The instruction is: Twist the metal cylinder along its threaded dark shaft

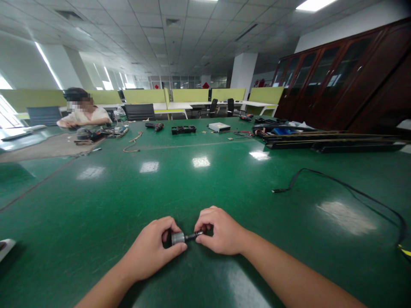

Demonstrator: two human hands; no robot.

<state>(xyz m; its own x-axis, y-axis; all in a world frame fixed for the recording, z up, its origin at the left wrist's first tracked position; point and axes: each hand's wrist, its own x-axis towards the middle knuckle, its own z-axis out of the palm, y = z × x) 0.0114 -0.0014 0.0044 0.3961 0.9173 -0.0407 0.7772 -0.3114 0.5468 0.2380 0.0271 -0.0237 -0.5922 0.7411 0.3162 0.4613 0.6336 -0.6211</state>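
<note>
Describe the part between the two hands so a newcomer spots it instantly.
Start at the big green table and come to its near side, where the left hand and right hand nearly meet. The metal part bridges the gap between them. Unlike the long, curving black cable farther right, it is short: a silver cylinder with a thin, straight dark shaft.

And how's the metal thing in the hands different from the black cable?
The metal piece is short and straight; the black cable is long and curved. The metal piece has a fat silver end; the cable is thin and black. The left hand and right hand hold the metal piece; neither touches the cable.
</note>
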